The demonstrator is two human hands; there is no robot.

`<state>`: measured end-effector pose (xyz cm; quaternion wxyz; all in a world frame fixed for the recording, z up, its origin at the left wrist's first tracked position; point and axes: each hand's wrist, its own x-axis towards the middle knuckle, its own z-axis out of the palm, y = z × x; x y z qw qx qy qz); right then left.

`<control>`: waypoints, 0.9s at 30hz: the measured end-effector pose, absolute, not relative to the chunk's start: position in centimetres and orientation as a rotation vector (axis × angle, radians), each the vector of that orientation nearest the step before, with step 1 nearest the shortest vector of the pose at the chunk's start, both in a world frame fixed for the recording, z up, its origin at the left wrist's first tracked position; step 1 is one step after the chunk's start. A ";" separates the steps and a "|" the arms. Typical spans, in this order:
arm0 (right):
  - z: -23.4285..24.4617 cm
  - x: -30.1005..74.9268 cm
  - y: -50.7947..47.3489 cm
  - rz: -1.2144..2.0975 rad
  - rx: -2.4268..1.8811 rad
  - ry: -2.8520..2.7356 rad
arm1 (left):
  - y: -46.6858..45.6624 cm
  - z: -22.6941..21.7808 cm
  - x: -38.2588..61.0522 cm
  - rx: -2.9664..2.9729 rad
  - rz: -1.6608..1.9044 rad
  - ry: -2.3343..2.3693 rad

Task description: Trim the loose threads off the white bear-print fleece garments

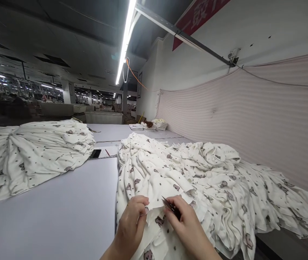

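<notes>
My left hand (132, 224) pinches the edge of a white printed fabric piece (158, 186), patterned with small dots and pinkish-grey animal figures. In my right hand (182, 220) are dark thread snips (172, 207), their pointed blades aimed up and left, close to the fabric edge between my hands. Whether the blades touch the cloth I cannot tell. Beneath and beyond both hands spreads a large heap of the same fabric (219, 180), loosely folded and reaching far to the right.
Another pile of the printed fabric (42, 148) lies on the left of the pale table (61, 216). Between the piles are a dark phone (95, 154) and a paper with a pen. Folded stacks (159, 124) stand at the far end. A pink striped sheet (251, 119) hangs along the wall.
</notes>
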<state>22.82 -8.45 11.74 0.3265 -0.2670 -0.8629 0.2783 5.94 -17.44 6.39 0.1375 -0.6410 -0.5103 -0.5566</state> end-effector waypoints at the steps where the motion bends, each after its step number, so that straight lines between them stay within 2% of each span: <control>1: 12.0 23.3 -8.6 0.753 -0.689 -2.272 | -17.3 6.4 6.0 -1.854 -1.606 -1.450; 19: 14.0 23.8 -8.1 0.865 -0.618 -2.387 | -16.5 8.1 6.8 -1.938 -1.482 -1.269; 24: 14.0 24.0 -8.3 0.775 -0.616 -2.374 | -16.8 8.6 6.9 -1.893 -1.578 -1.414; 27: 13.2 24.1 -8.5 0.608 -0.552 -2.395 | -16.8 8.7 7.3 -1.874 -1.676 -1.547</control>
